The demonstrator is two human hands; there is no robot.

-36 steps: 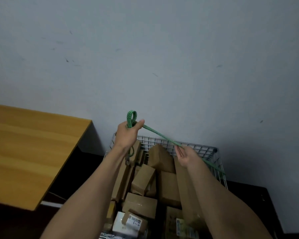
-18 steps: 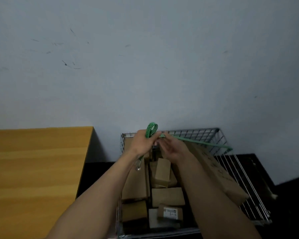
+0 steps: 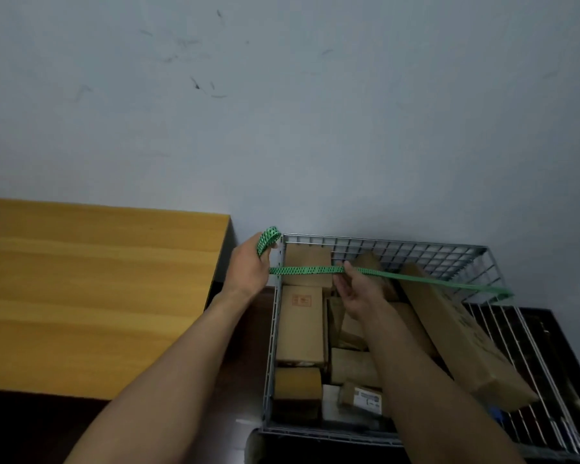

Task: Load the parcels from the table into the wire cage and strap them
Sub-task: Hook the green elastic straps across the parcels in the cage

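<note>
A wire cage (image 3: 416,244) stands against the wall, filled with several brown cardboard parcels (image 3: 300,321). A long parcel (image 3: 456,333) leans across its right side. A green strap (image 3: 416,276) with black dots runs taut across the cage's top, from its right rim to its left rim. My left hand (image 3: 248,267) grips the strap's looped end just outside the cage's left back corner. My right hand (image 3: 357,291) pinches the strap near its middle, above the parcels.
A wooden table (image 3: 98,286) lies to the left of the cage, its top bare. A pale wall rises behind both. The floor around the cage is dark.
My hands moved apart: the left pulled the strap's looped end leftward past the cage's left rim, while the right stayed on the strap over the parcels. The strap now lies straighter across the cage.
</note>
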